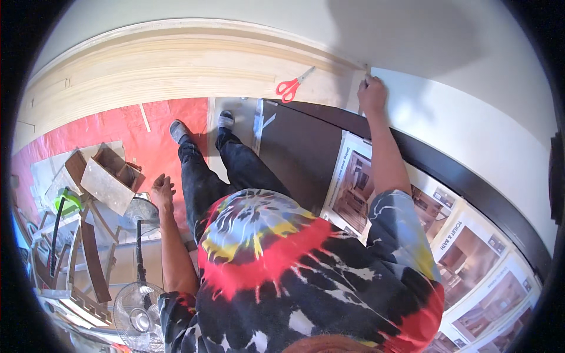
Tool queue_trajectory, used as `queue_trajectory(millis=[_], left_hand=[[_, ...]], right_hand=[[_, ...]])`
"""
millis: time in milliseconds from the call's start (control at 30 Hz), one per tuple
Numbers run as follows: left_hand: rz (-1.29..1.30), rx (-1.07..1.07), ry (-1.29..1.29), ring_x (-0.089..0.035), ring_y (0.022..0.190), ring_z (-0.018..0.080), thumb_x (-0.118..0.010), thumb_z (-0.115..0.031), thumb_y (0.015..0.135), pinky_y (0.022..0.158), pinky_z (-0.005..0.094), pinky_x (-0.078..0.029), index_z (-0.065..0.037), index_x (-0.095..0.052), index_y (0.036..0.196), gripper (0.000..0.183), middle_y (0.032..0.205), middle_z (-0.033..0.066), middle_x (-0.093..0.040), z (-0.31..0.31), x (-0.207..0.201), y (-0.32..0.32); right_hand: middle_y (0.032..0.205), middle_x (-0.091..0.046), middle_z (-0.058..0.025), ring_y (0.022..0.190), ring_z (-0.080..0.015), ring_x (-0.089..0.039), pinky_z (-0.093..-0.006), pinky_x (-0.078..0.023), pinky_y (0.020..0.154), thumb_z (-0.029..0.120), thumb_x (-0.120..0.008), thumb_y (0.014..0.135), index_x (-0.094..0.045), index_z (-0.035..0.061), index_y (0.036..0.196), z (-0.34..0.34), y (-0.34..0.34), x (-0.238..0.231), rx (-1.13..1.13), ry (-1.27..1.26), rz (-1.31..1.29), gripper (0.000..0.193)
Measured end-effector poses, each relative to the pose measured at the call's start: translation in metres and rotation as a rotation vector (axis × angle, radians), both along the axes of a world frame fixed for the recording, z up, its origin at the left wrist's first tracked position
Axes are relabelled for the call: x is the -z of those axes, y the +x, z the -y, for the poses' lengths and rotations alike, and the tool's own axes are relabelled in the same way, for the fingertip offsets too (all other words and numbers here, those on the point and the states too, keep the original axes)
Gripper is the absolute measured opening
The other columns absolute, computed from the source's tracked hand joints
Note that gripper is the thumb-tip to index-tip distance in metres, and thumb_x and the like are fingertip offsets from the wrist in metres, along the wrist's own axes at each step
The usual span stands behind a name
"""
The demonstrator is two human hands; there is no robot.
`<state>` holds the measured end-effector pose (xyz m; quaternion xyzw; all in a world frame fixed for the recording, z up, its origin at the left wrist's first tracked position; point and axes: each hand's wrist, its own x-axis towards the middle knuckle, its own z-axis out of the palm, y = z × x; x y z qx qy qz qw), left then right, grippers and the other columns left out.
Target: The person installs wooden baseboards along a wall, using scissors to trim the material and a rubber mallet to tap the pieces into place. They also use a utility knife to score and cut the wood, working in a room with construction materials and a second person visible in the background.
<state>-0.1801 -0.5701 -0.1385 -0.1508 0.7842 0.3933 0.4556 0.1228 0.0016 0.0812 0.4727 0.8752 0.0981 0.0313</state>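
Note:
My right hand (373, 94) is raised to the right end of a long pale wooden ledge (176, 70), where it meets the white wall. Its fingers are pinched together at the corner; a small tan tip shows just beyond them, too small to name. A pair of scissors with red handles (288, 89) lies on the ledge, left of that hand, blades pointing away. My left hand (163, 191) hangs low at my side, fingers loosely bent and apart, with nothing visible in it. Nearest to it is a wooden box (112, 179).
Red sheeting (118, 126) covers the floor at left. A standing fan (140, 315) and a wooden rack (88, 259) with a green-headed tool (68, 203) are behind my left arm. Printed boards with room pictures (471, 259) lean on the right. A dark panel (306, 138) is beside my legs.

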Motion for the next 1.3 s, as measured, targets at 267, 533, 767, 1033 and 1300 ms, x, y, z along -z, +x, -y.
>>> queue_trajectory(millis=[267, 533, 767, 1033, 1300], left_hand=[[-0.238, 0.348, 0.104, -0.063, 0.065, 0.0120, -0.061, -0.015, 0.089, 0.055, 0.0284, -0.048, 0.003, -0.065, 0.112, 0.029, 0.070, 0.0101, -0.067, -0.050, -0.036, -0.011], [-0.378, 0.766, 0.668, -0.066, 0.065, 0.0180, -0.063, -0.020, 0.091, 0.060, 0.0298, -0.050, 0.001, -0.067, 0.105, 0.026, 0.073, 0.0134, -0.068, -0.293, -0.225, 0.024], [-0.240, 1.076, 0.595, -0.063, 0.062, 0.0174, -0.056, -0.029, 0.095, 0.056, 0.0300, -0.050, 0.004, -0.068, 0.099, 0.035, 0.071, 0.0126, -0.066, -0.466, -0.251, 0.104], [-1.058, 1.310, 0.997, -0.067, 0.079, 0.0373, -0.050, -0.015, 0.090, 0.076, 0.0463, -0.054, -0.006, -0.060, 0.119, 0.031, 0.089, 0.0170, -0.070, -0.542, -0.244, 0.163], [-0.932, 2.164, 0.701, -0.061, 0.104, 0.0389, -0.047, -0.011, 0.090, 0.087, 0.0504, -0.049, -0.012, -0.036, 0.135, 0.046, 0.125, 0.0200, -0.056, -0.595, -0.234, 0.172]], right_hand=[[0.083, -0.068, -0.0189, 0.068, -0.0287, -0.066, -0.0371, -0.053, 0.068, 0.021, -0.066, 0.086, -0.067, -0.0011, 0.100, 0.074, -0.007, 0.003, 0.426, 0.024, -0.489, 0.026], [0.091, -0.065, -0.0122, 0.074, -0.0213, -0.064, -0.0318, -0.055, 0.066, 0.050, -0.062, 0.089, -0.060, -0.0028, 0.111, 0.098, -0.054, 0.036, 1.113, -0.521, -1.867, 0.057], [0.086, -0.061, -0.0082, 0.071, -0.0197, -0.060, -0.0360, -0.049, 0.065, 0.063, -0.060, 0.085, -0.054, 0.0023, 0.108, 0.031, -0.063, 0.050, 1.275, -0.568, -2.326, 0.065], [0.099, -0.061, -0.0087, 0.081, -0.0174, -0.060, -0.0327, -0.050, 0.061, 0.033, -0.066, 0.090, -0.055, -0.0007, 0.108, 0.004, -0.067, 0.025, 1.370, -0.310, -2.458, 0.040], [0.118, -0.060, -0.0138, 0.102, -0.0232, -0.060, -0.0328, -0.048, 0.087, 0.016, -0.066, 0.090, -0.052, -0.0033, 0.125, -0.014, -0.069, 0.086, 1.151, 0.244, -2.305, 0.042]])
